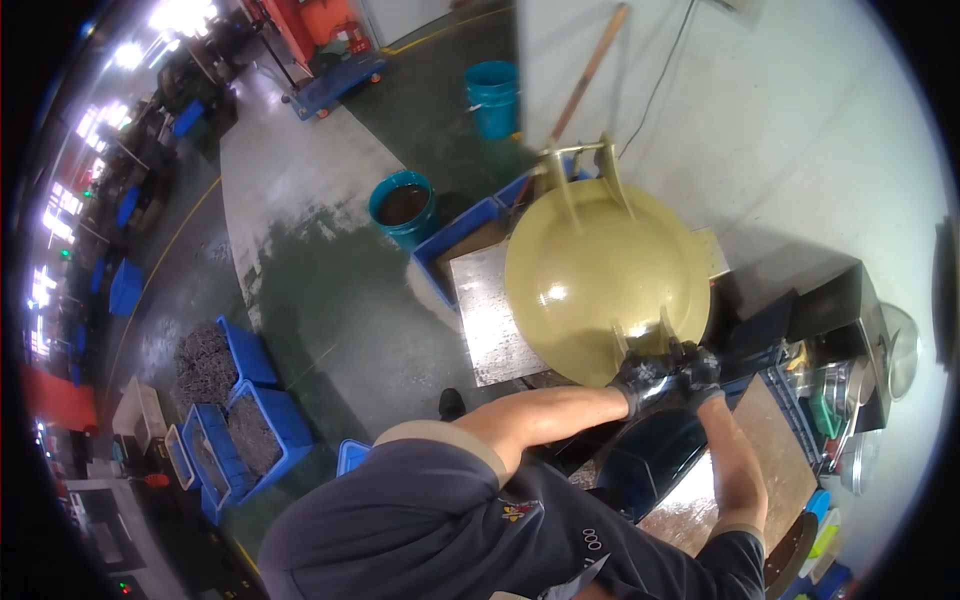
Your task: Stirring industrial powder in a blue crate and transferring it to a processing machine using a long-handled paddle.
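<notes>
A large round yellow-beige domed lid (610,270) is in front of me, glossy on top, with a two-armed metal bracket on its far edge. A smaller pair of upright lugs (643,330) stands at its near edge. My left hand (638,382), in a black glove, is closed at these lugs. Close beside it, my right hand (698,370), also black-gloved, is closed at the right lug. Both hands almost touch, and they hide what lies between them. Below the hands, a dark round vessel (650,460) shows in part.
A metal sheet (490,325) lies left of the lid, beside blue bins (440,250). Teal buckets (403,232) stand on the floor; one holds dark liquid. A long wooden handle (590,75) leans on the white wall. Sieves and bowls (845,385) crowd the right. Blue crates (270,440) hold small grey parts.
</notes>
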`<move>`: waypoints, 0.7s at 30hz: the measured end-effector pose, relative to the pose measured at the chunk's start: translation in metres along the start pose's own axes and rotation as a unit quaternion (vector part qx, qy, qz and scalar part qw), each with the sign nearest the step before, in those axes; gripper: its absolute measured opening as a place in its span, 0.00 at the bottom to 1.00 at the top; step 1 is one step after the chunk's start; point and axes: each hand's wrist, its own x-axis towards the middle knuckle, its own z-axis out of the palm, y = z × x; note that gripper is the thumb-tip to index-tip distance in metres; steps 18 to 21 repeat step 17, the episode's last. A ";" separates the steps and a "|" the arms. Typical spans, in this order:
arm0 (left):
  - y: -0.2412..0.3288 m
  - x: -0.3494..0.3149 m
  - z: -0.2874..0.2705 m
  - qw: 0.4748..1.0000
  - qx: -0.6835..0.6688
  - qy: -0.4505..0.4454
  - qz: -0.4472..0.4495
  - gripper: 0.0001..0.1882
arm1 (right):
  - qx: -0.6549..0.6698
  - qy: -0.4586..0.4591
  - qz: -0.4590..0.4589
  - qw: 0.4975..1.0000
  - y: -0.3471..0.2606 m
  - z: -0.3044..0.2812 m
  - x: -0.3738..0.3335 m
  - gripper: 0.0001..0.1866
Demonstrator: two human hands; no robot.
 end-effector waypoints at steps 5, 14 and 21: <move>-0.004 -0.005 -0.018 0.997 0.037 -0.026 -0.056 0.29 | -0.280 -0.046 -0.097 0.954 -0.062 -0.005 0.010 0.17; -0.010 -0.011 -0.028 0.997 -0.069 -0.007 -0.034 0.28 | -0.326 -0.047 -0.098 0.939 -0.051 -0.008 0.017 0.22; -0.066 -0.033 -0.010 0.997 -0.048 -0.019 0.062 0.40 | -0.372 -0.143 -0.077 0.914 -0.068 -0.003 0.030 0.25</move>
